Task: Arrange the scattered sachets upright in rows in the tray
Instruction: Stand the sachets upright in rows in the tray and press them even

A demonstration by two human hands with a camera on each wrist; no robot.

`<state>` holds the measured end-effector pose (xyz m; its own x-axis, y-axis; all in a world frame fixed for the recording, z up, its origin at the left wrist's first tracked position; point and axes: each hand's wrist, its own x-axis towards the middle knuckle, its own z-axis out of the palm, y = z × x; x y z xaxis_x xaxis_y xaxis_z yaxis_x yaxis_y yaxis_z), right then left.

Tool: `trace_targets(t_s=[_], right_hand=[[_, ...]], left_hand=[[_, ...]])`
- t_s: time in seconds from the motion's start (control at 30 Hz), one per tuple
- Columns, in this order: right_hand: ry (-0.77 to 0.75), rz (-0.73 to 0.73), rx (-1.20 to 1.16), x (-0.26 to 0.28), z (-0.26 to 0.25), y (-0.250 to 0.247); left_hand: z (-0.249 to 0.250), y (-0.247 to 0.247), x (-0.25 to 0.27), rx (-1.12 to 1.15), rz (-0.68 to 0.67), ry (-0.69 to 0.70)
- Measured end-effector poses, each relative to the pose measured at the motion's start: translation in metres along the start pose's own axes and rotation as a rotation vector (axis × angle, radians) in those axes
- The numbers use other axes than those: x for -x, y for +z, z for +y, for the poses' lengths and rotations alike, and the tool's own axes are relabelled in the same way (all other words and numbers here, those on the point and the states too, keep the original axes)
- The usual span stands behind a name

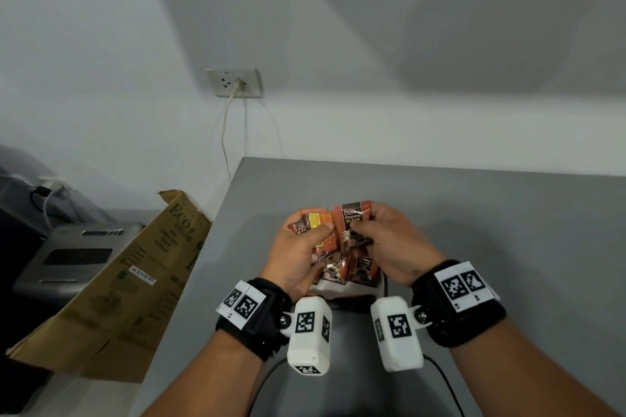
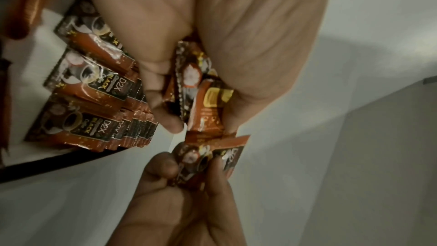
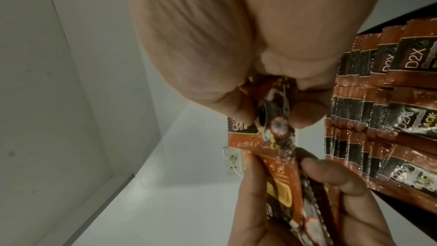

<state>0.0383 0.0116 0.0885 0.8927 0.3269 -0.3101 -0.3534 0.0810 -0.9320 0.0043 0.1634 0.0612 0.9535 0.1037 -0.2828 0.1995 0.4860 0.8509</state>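
Above the tray (image 2: 35,152) of upright rows, our left hand (image 1: 298,254) grips a bunch of sachets (image 1: 316,230) while our right hand (image 1: 389,244) pinches one sachet (image 1: 352,217) — thin, slick foil that could slip and topple the rows.

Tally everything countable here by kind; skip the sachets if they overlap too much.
Hands: 2 (left hand, right hand)
Wrist cameras: 2
Tray: 1
Cardboard box: 1
Wall socket: 1
Total: 7; the sachets overlap too much to count.
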Motion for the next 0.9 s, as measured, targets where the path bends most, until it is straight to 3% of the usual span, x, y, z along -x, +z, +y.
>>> trace_targets(t_s=[0.17,0.27,0.33,0.43,0.5,0.6,0.73,0.9], right_hand=[[-0.046,-0.01,0.067,0.003,0.0,0.001],[-0.248,0.13,0.331,0.0,-0.005,-0.01],[-0.349,0.086,0.514,0.003,-0.007,-0.014],[-0.387,-0.009,0.644,0.007,0.002,-0.013],[-0.362,0.077,0.596,0.007,0.01,-0.017],[-0.215,0.2,0.273,0.007,0.009,-0.023],[-0.022,0.099,-0.121,0.005,0.01,-0.011],[0.023,0.122,-0.195,0.001,0.015,0.007]], left_hand=[[0.002,-0.002,0.001,0.012,0.002,-0.034],[0.006,-0.01,-0.004,0.027,0.07,-0.238],[0.008,-0.014,-0.006,0.044,0.068,-0.314],[0.008,-0.011,-0.009,0.014,0.113,-0.189],[0.012,-0.009,-0.012,-0.025,0.168,-0.08],[0.018,-0.007,-0.011,-0.021,0.186,-0.002],[0.011,0.004,-0.007,-0.03,0.169,0.044],[-0.002,0.019,-0.007,0.066,0.104,0.005]])
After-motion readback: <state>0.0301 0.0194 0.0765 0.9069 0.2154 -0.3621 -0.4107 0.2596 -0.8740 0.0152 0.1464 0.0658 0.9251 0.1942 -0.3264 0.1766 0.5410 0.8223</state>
